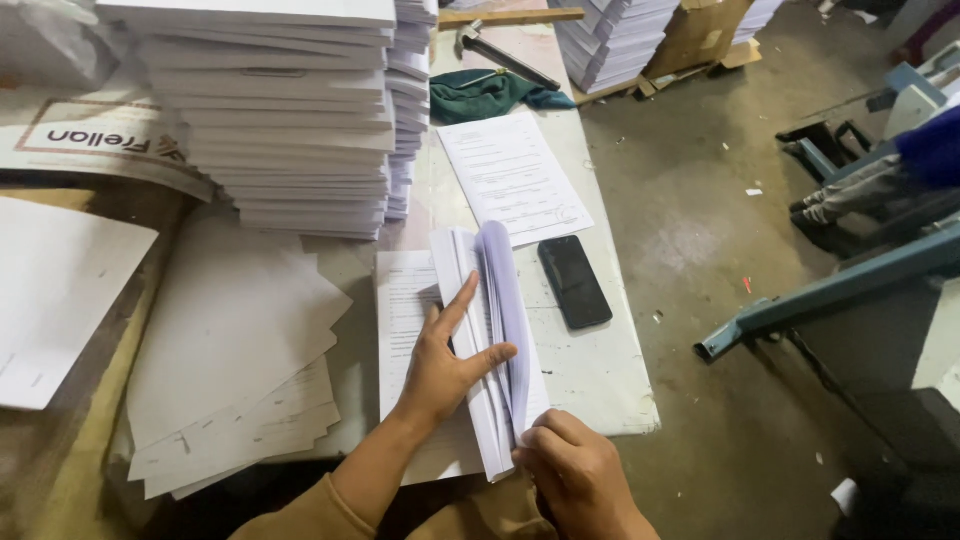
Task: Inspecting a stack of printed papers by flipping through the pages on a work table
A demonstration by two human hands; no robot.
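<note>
A bundle of printed white sheets (497, 300) stands folded on edge on the table, its leaves fanned upward. My left hand (445, 365) lies flat against the bundle's left side, index finger stretched along it and thumb hooked over the fold. My right hand (575, 470) pinches the near end of the bundle at the table's front edge. Under the bundle lies a flat printed sheet (403, 310).
A black phone (574, 281) lies just right of the bundle. A printed page (512, 177), green cloth (480, 93) and hammer (500, 52) sit farther back. Tall paper stacks (290, 120) stand at left, loose sheets (235, 350) beside them. Another person's legs (860, 190) at right.
</note>
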